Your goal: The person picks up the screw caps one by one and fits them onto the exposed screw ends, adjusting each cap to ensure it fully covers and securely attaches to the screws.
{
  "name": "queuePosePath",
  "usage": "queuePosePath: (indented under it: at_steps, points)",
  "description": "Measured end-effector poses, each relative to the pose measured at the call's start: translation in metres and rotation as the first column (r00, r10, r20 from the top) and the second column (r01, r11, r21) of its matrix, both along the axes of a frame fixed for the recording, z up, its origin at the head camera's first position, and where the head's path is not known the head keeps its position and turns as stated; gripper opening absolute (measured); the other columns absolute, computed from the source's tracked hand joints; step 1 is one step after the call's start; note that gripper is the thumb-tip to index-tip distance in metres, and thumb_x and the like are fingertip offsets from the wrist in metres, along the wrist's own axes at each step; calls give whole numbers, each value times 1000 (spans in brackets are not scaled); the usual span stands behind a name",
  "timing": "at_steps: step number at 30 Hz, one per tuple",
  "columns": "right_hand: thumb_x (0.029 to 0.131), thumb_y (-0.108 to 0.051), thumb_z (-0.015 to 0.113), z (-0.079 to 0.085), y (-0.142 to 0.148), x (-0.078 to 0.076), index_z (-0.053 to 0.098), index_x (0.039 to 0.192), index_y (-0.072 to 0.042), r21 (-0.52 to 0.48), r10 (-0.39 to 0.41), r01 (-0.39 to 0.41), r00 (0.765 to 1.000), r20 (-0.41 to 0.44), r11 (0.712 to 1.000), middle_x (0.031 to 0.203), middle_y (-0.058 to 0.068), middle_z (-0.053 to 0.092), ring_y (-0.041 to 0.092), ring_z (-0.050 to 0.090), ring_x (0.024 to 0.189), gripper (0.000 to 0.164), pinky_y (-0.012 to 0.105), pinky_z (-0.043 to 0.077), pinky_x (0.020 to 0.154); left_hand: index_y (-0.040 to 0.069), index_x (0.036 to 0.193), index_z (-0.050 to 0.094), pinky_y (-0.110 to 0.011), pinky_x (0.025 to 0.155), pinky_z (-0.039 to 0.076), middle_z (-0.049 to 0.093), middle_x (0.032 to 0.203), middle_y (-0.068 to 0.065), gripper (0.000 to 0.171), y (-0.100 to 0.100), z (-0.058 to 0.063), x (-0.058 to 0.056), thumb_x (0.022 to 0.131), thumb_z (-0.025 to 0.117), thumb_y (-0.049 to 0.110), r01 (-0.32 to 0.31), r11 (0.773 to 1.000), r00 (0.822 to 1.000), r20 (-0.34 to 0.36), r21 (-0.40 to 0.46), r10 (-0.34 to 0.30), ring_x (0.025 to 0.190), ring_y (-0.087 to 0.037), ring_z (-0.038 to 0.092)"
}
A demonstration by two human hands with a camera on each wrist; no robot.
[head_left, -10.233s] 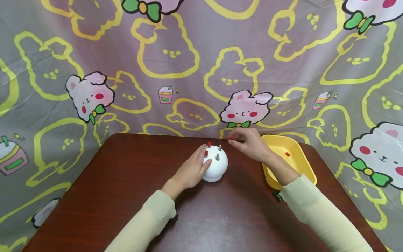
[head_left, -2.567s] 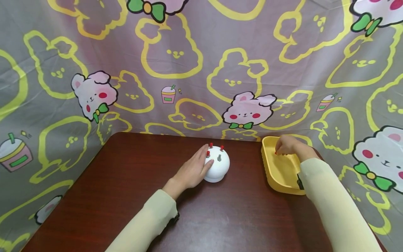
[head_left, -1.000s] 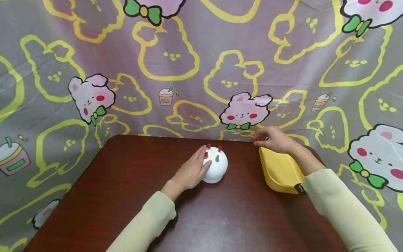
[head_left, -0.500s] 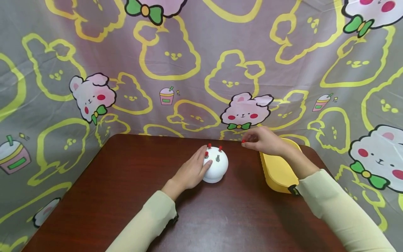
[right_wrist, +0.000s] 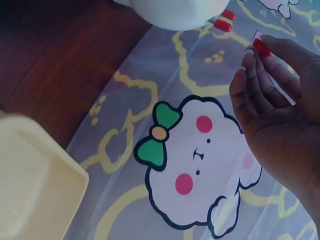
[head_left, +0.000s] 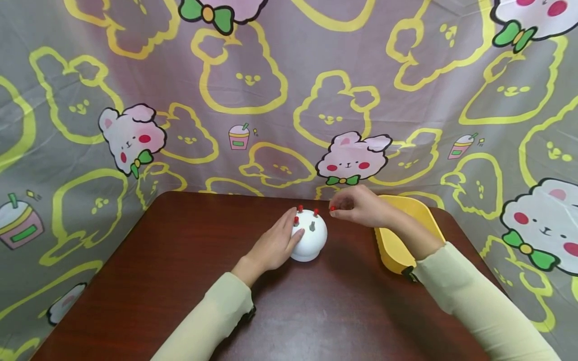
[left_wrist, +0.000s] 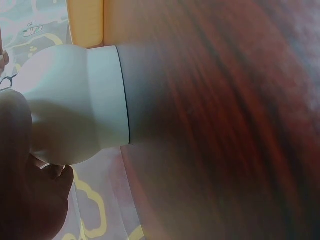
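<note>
A white dome-shaped object (head_left: 309,240) on a round base stands on the table. Three of the metal posts on top wear red caps, and one metal post (head_left: 312,226) is bare. My left hand (head_left: 273,244) holds the dome from its left side, thumb toward the front and fingers toward the back; the left wrist view shows the white wall (left_wrist: 65,100) between thumb and fingers. Just right of the dome, in the air, my right hand (head_left: 361,206) pinches a small red cap (right_wrist: 262,47) between thumb and fingertips.
A yellow tray (head_left: 389,250) stands at the right of the brown table (head_left: 189,240), partly hidden under my right forearm. A patterned curtain (head_left: 280,75) hangs close behind the table and along both sides.
Over ten seconds a third post gained its red cap. My right hand took another red cap from the tray and moved left toward the dome. My left hand stayed on the dome.
</note>
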State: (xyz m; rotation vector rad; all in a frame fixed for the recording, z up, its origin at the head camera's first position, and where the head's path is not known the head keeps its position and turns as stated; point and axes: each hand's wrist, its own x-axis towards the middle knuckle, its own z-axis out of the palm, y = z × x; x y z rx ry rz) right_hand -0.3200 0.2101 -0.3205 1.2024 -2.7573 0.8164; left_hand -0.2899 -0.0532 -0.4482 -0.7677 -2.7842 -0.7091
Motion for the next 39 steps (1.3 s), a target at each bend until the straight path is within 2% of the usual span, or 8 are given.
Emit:
queuePosePath:
  at_steps: [7, 14, 21, 32, 39]
  points:
    - [89, -12, 80, -4, -9, 0, 78, 102, -12, 28, 14, -14, 1000, 0, 1000, 88, -5, 72, 14, 61, 79, 13, 30, 56, 69, 0, 162, 18, -43, 120, 32, 23, 168, -16, 73, 0, 0, -1, 111, 32, 50, -2, 1000, 1000, 3, -4, 2, 153, -26, 27]
    - [89, -10, 80, -5, -18, -1, 79, 102, -7, 10, 66, -66, 998, -10, 998, 89, -5, 73, 13, 63, 79, 13, 36, 57, 72, 2, 163, 15, -42, 120, 32, 22, 168, -16, 74, 0, 3, -2, 110, 31, 51, -6, 1000, 1000, 18, -15, 6, 153, -25, 27]
    - [88, -8, 80, -7, -25, 1, 79, 101, -7, 2, 96, -96, 995, -19, 995, 87, -6, 73, 10, 64, 77, 13, 30, 56, 70, 2, 163, 15, -41, 121, 32, 21, 168, -15, 73, -1, 2, -1, 110, 30, 51, -2, 1000, 1000, 25, -11, 2, 153, -24, 26]
    - [89, -12, 80, -10, -31, 4, 78, 107, -5, 28, 61, -62, 998, 31, 998, 92, -2, 74, 13, 63, 79, 19, 31, 57, 71, 2, 163, 15, -41, 121, 32, 21, 169, -15, 73, 0, 2, 0, 111, 29, 51, -6, 1000, 999, 31, -12, 6, 154, -23, 25]
    - [89, -12, 80, -16, -33, 2, 78, 108, -6, 20, 68, -69, 997, 43, 997, 94, -2, 74, 14, 64, 81, 20, 30, 58, 73, 3, 164, 14, -41, 121, 31, 19, 169, -13, 73, 0, 2, 0, 111, 28, 52, -11, 1000, 999, 48, -14, 11, 154, -22, 24]
